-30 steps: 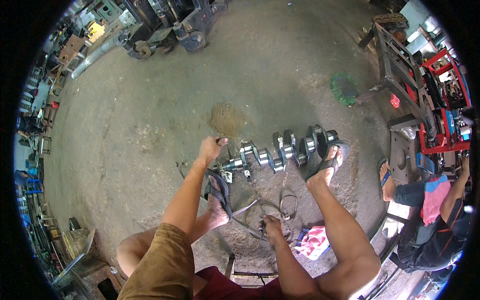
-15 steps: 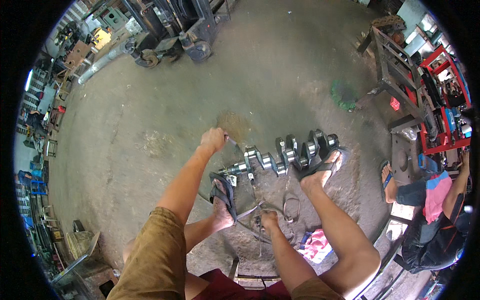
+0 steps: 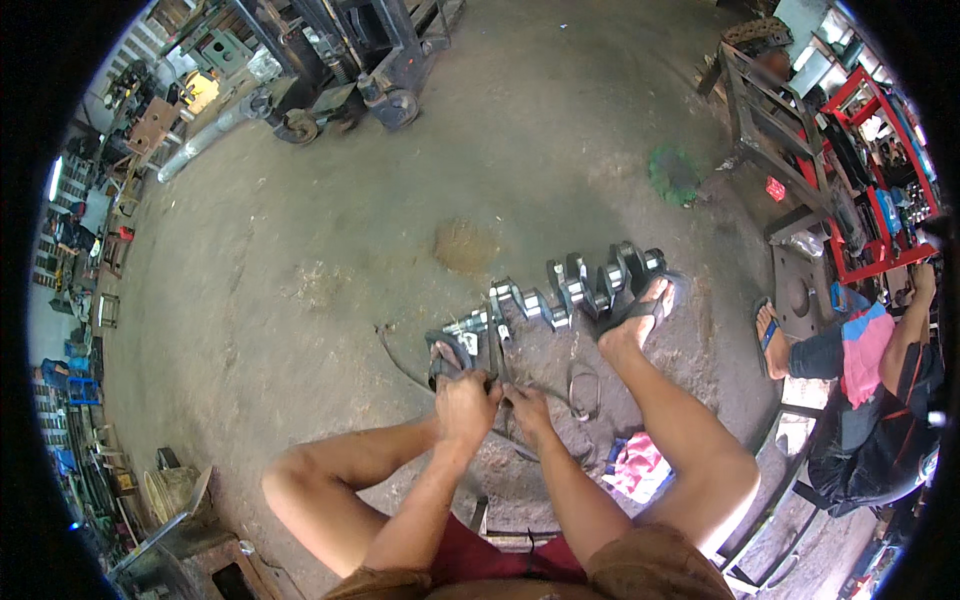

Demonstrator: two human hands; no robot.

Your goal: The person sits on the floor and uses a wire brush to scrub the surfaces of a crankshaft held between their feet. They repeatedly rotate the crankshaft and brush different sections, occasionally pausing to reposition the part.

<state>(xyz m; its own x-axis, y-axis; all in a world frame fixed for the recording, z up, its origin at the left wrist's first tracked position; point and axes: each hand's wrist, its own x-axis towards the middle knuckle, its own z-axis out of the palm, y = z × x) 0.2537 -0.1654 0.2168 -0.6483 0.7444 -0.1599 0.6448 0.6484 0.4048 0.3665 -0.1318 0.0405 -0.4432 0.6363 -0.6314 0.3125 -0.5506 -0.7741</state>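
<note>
A steel crankshaft (image 3: pixel 535 308) with bright journals lies on the floor, braced between my two sandalled feet. A narrow grey strap (image 3: pixel 496 352) runs from one journal near its left end back toward me. My left hand (image 3: pixel 466 408) is closed on one end of the strap, low beside my left foot. Just right of it, my right hand (image 3: pixel 527 410) is closed around the other end. The fingertips of both hands are partly hidden. More strap (image 3: pixel 405 370) trails over the floor past my left foot, and a loose loop (image 3: pixel 584 392) lies right of my right hand.
A pink and white cloth (image 3: pixel 640 466) lies by my right leg. At the right, another person's sandalled foot (image 3: pixel 772 340) is near a metal plate (image 3: pixel 797 290). A metal frame stand (image 3: pixel 775 130) and red rack (image 3: pixel 865 180) stand beyond. A forklift (image 3: pixel 350 70) stands far left.
My left hand has pulled back from beyond the crankshaft to beside my right hand, drawing the strap toward me. My right hand has moved slightly forward. The crankshaft remains between my feet.
</note>
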